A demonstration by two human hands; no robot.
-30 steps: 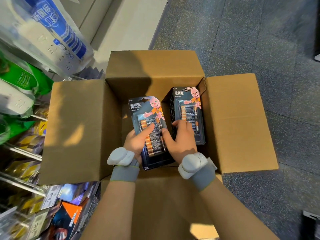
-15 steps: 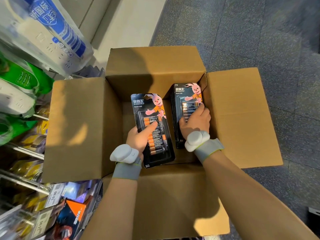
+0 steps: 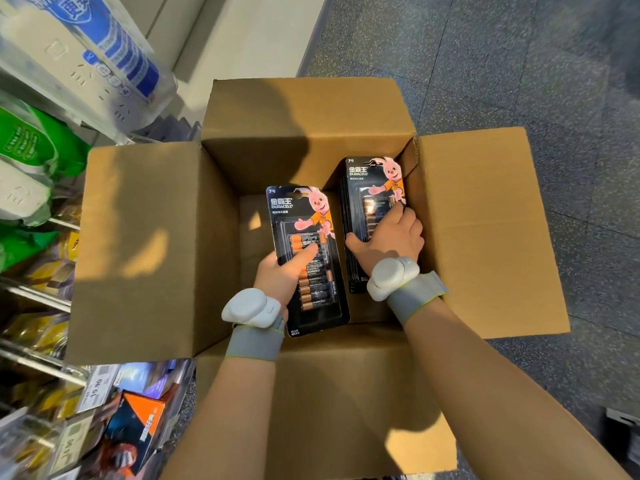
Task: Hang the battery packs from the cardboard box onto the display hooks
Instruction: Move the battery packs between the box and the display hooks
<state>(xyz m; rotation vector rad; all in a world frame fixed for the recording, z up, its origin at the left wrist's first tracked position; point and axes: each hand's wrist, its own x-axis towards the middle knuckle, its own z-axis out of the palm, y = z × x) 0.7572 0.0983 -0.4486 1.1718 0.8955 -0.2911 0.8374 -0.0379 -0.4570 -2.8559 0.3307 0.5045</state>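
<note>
**Battery pack** (image 3: 304, 209): one blister card, held raised over the open cardboard box (image 3: 145, 244). It is not yet hung.

**Stack** (image 3: 375, 178): further packs, kept inside the box against its right wall at the far corner. The count cannot be read.

**Display hooks** (image 3: 38, 298): seen at the left edge, beside the box. No pack from the box is seen on them.

**Progress, as judged:** early. One pack is out of the stack, and hanging is left for it and for the whole stack.

**Left hand** (image 3: 284, 271): the single pack is gripped at its lower left edge. The thumb is laid across the front over the batteries, and the fingers are hidden behind the card. The forearm is extended straight up from below.

**Right hand** (image 3: 391, 237): reached deeper into the box and laid on the stack's top. The thumb is spread to the left edge and the fingers are bent over the right side, so a grip is judged. How many packs are taken cannot be told.

**Wrist devices:** a grey band is worn on each wrist.
</note>
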